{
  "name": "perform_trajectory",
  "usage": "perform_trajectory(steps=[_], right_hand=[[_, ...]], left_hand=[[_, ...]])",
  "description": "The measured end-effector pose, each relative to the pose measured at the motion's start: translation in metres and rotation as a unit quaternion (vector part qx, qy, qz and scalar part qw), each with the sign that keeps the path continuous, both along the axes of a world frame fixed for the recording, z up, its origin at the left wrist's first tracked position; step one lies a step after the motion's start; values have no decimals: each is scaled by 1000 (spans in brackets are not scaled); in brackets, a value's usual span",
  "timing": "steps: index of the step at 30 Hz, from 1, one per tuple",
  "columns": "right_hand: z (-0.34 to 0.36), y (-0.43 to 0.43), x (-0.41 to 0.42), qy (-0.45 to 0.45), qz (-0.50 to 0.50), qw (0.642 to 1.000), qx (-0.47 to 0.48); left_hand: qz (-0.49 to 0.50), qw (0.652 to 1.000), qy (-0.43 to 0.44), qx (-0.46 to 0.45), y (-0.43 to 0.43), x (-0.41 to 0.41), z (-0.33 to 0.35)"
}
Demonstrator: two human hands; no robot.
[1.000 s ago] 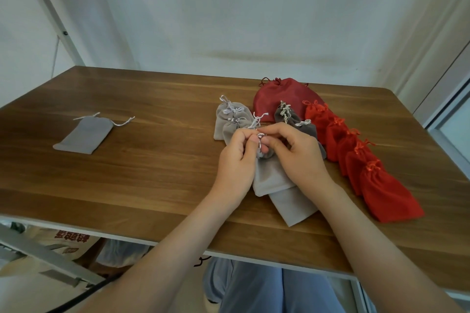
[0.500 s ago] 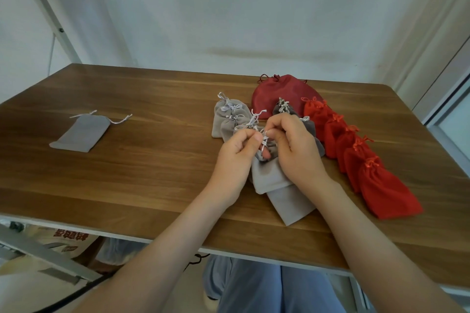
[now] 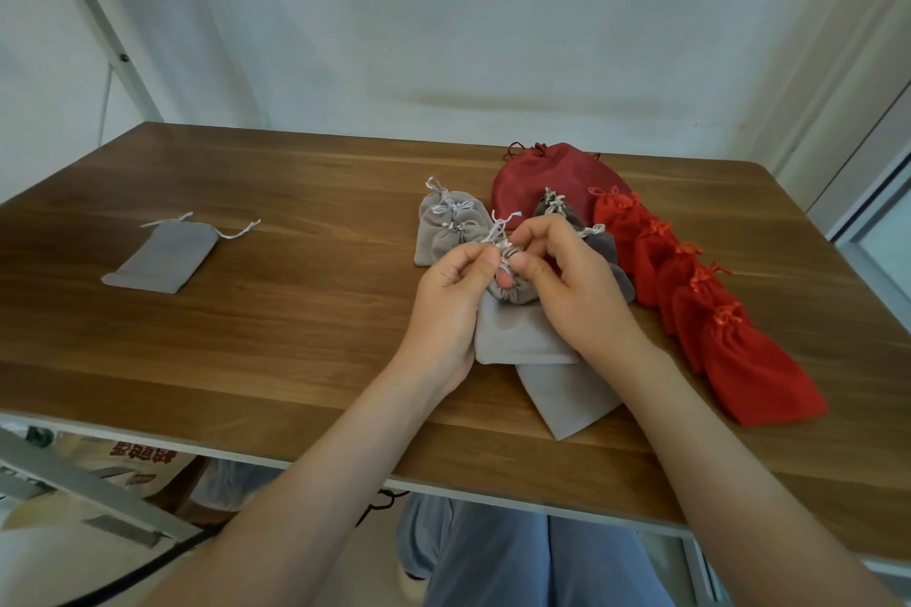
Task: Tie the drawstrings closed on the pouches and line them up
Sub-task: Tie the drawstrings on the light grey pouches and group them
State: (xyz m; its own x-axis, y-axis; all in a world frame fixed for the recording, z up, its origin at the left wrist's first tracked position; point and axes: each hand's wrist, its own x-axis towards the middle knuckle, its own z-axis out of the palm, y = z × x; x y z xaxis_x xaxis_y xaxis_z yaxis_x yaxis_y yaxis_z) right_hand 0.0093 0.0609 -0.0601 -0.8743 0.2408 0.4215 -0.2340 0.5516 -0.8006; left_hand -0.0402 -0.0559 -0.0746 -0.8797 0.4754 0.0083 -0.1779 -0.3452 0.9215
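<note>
Head view, looking down on a wooden tabletop. The left hand and the right hand meet near its centre, and each pinches the white drawstring at the gathered neck of a light grey pouch. This pouch lies on a second light grey pouch. Just behind the hands lie tied light grey pouches and dark grey pouches. At right, red pouches overlap in a diagonal row, with a larger dark red pouch at its far end. Well apart at left, a flat grey pouch lies with its strings spread loose.
</note>
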Motion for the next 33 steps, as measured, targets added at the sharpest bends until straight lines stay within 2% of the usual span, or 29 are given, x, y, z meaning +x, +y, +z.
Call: perform_trajectory(steps=[6, 10, 17, 22, 26, 29, 33], right_hand=[[-1, 3, -4, -44, -26, 999, -12], [-2, 4, -7, -86, -3, 996, -37], [-2, 2, -4, -102, 49, 991, -67], [1, 5, -1, -127, 113, 971, -168], [1, 9, 1, -144, 184, 934, -270], [-2, 9, -1, -151, 216, 921, -288], [-3, 7, -5, -163, 220, 914, -299]], left_hand=[[30, 999, 1, 14, -1, 0, 3], [62, 998, -1, 9, -2, 2, 5], [86, 996, -2, -4, -2, 3, 6], [42, 998, 42, -38, -6, 1, 11], [-61, 993, 64, -82, -20, -7, 22], [-104, 976, 124, -147, -31, -15, 31], [-92, 949, 204, -221, -38, -21, 34]])
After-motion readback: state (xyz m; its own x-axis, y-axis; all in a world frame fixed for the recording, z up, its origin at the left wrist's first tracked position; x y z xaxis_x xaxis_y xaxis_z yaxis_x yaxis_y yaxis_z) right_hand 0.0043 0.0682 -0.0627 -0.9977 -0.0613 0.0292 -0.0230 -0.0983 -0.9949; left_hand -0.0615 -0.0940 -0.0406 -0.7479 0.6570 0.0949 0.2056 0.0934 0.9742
